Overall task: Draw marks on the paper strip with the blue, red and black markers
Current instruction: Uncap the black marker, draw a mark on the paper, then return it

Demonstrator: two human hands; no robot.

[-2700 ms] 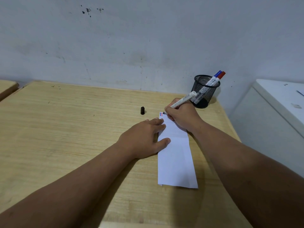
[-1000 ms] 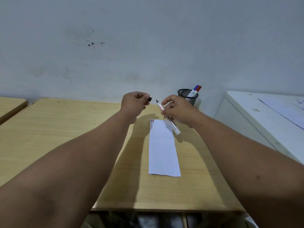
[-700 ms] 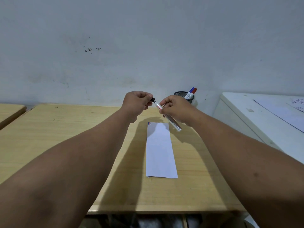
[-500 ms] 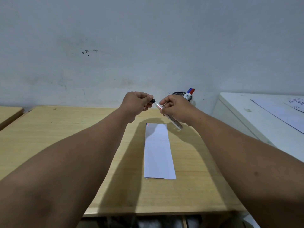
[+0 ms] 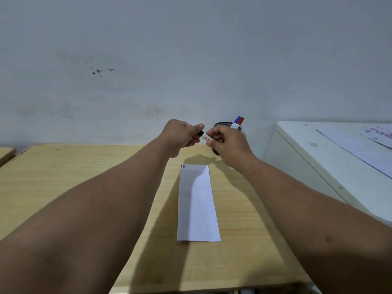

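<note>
Black plastic, the marker cap (image 5: pixel 200 133), sits pinched between the thumb and curled fingers of the left hand (image 5: pixel 182 134), which is closed tight around it. Touching the cap's right end is the white barrel of the black marker (image 5: pixel 205 137), of which only a short length shows; the rest is hidden inside the right hand (image 5: pixel 228 141), whose fingers are folded closed around it. Whether the cap is fully seated on the barrel cannot be told. Both hands are raised above the wooden table (image 5: pixel 63 170), knuckles nearly meeting, with bare forearms running back toward the camera.

Just behind the right hand stands the dark mesh pen holder (image 5: pixel 222 124), mostly covered by the fingers; the blue marker (image 5: pixel 237 120) and the red marker (image 5: pixel 241 121) lean side by side out of its rim, caps upward. Below the grip and nearer the viewer, the white paper strip (image 5: pixel 197 206) lies flat on the table, its long axis pointing away from the viewer, partly crossed by the shadow of the arms. At its far left corner, the part nearest the grip, sit small drawn marks (image 5: pixel 183 166) in blue, red and a dark colour. Right of the grip, well apart, is a white cabinet (image 5: pixel 318 149) bearing loose sheets (image 5: pixel 364 145). A grey wall (image 5: pixel 191 60) with dark specks rises behind.
</note>
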